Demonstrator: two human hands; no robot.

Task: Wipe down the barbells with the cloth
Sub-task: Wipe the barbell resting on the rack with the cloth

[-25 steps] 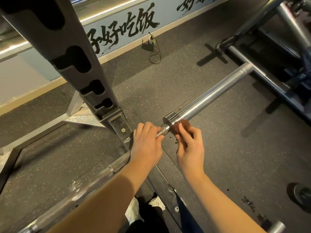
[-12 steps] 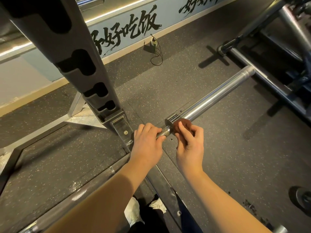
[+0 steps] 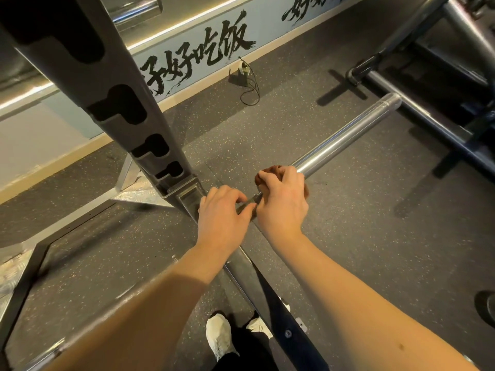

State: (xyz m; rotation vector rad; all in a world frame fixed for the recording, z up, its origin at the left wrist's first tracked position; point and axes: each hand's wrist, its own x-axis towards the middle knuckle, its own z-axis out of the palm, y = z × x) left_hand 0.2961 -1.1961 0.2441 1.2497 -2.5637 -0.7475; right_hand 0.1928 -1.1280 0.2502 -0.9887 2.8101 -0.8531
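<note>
At frame centre the left hand [image 3: 222, 216] grips the barbell [image 3: 345, 137], fingers curled over its thin shaft. Just right of it, the right hand [image 3: 284, 203] wraps a brown cloth [image 3: 269, 170] (mostly hidden) round the bar.

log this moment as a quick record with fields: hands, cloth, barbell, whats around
setting: gym, dark speckled rubber floor
barbell: chrome, runs diagonally, bare sleeve toward upper right
cloth: brown, bunched on the bar at the sleeve's inner end, mostly covered
left hand: grips the thin shaft beside the rack upright
right hand: holds the cloth around the bar
nearby: white shoes below; cable by the wall
</note>
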